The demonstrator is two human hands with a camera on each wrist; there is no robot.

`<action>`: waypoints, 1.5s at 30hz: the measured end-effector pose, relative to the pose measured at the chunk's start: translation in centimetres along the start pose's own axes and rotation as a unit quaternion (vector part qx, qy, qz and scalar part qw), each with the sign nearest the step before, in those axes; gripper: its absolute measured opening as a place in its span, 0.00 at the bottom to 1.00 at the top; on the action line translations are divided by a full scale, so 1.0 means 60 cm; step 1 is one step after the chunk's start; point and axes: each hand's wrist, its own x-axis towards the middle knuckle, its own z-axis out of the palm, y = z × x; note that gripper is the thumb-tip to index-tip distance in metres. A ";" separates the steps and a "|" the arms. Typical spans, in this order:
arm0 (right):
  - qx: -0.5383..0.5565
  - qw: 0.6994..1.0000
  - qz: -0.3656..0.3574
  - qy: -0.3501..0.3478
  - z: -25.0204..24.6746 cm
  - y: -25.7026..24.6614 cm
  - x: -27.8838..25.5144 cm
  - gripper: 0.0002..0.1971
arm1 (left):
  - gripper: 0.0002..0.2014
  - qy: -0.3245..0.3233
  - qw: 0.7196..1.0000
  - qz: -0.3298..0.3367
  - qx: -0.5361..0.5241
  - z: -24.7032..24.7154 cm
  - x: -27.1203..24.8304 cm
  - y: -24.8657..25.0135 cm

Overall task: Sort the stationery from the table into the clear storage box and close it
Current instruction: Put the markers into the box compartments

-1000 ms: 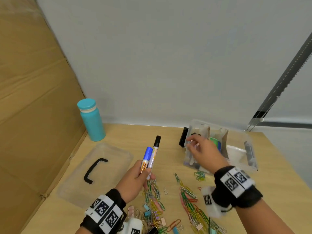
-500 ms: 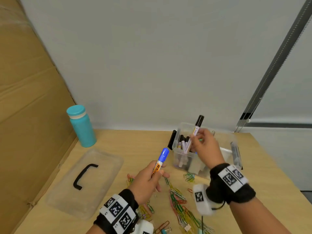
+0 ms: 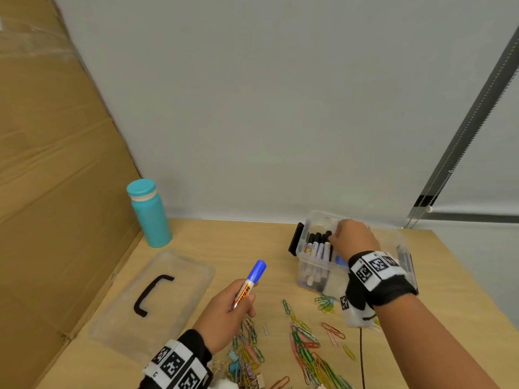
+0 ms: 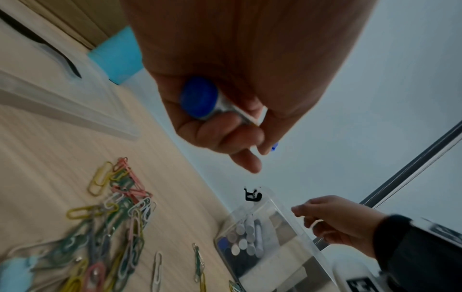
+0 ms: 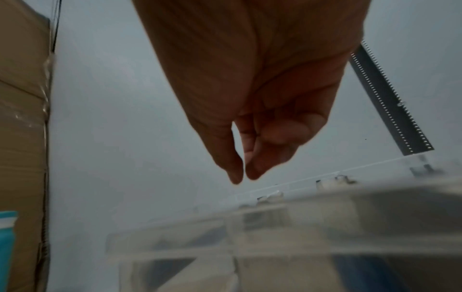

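**One marker in hand, the rest in the box**

Your left hand [image 3: 224, 310] grips a blue-capped marker [image 3: 250, 284] above the desk [image 3: 252, 242], its cap tilted up and away from you, fingers [image 4: 225, 134] curled round the barrel. The clear box [image 3: 311, 265] sits open at the far right of the desk, with a row of black-capped markers [image 3: 318, 245] standing in its left compartment. Your right hand [image 3: 354, 237] hangs over the box just beside those markers; the wrist view shows its fingers [image 5: 250, 164] drawn together and pointing down with nothing between them.

The clear lid [image 3: 157, 299] lies flat on the desk to your left, well apart from the box, its black handle [image 3: 151, 293] facing up. Coloured paper clips [image 3: 306, 346] lie scattered on the near desk between your hands, with a few binder clips [image 3: 238, 369] at the near edge. A teal bottle [image 3: 148, 214] stands upright at the far left, next to a cardboard sheet [image 3: 56, 192] that leans along that side.
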 end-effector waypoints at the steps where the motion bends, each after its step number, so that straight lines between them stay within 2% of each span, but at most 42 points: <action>1: 0.004 1.000 -0.005 0.022 -0.003 0.014 -0.014 0.10 | 0.11 0.007 1.000 0.001 0.012 0.000 0.000 -0.004; 4: 0.010 0.993 -0.039 0.111 -0.006 0.069 -0.056 0.07 | 0.12 0.023 1.000 -0.013 0.014 0.005 0.002 -0.009; 6: -0.013 0.987 -0.041 0.158 0.003 0.109 -0.074 0.11 | 0.17 0.024 0.999 -0.025 0.007 0.015 0.007 -0.005; 10: -0.011 0.994 0.008 0.109 0.043 0.147 -0.090 0.25 | 0.20 0.028 0.999 0.008 0.046 0.037 0.023 0.012; 14: -0.016 0.990 -0.008 0.143 0.066 0.148 -0.099 0.31 | 0.20 0.051 0.988 0.075 0.125 0.064 0.065 0.059; 18: -0.031 0.987 0.028 0.157 0.072 0.144 -0.104 0.29 | 0.18 0.077 0.952 0.102 0.278 0.103 0.138 0.121; 21: -0.029 0.988 0.063 0.140 0.072 0.141 -0.106 0.23 | 0.21 0.050 0.911 0.073 0.404 0.149 0.191 0.155; 24: -0.030 0.989 0.062 0.129 0.073 0.145 -0.105 0.23 | 0.23 0.017 0.866 0.018 0.499 0.195 0.230 0.174; 27: -0.035 0.991 0.058 0.119 0.074 0.147 -0.104 0.23 | 0.23 -0.001 0.848 -0.033 0.530 0.230 0.255 0.169; 31: -0.029 0.990 0.047 0.127 0.075 0.149 -0.105 0.23 | 0.23 -0.043 0.863 -0.068 0.499 0.247 0.266 0.157; 35: -0.010 0.990 0.038 0.137 0.074 0.147 -0.106 0.28 | 0.17 -0.069 0.879 -0.060 0.467 0.233 0.260 0.164; 37: -0.006 0.989 0.027 0.146 0.074 0.148 -0.105 0.30 | 0.19 -0.071 0.908 -0.026 0.413 0.214 0.240 0.172; 40: -0.004 0.989 0.022 0.149 0.076 0.151 -0.104 0.30 | 0.21 -0.027 0.951 0.047 0.306 0.173 0.179 0.172; 42: 0.001 0.989 0.022 0.145 0.076 0.150 -0.106 0.28 | 0.20 -0.002 0.961 0.084 0.264 0.146 0.127 0.157; 45: 0.015 0.990 0.013 0.137 0.074 0.149 -0.106 0.26 | 0.17 0.010 0.961 0.093 0.262 0.111 0.052 0.110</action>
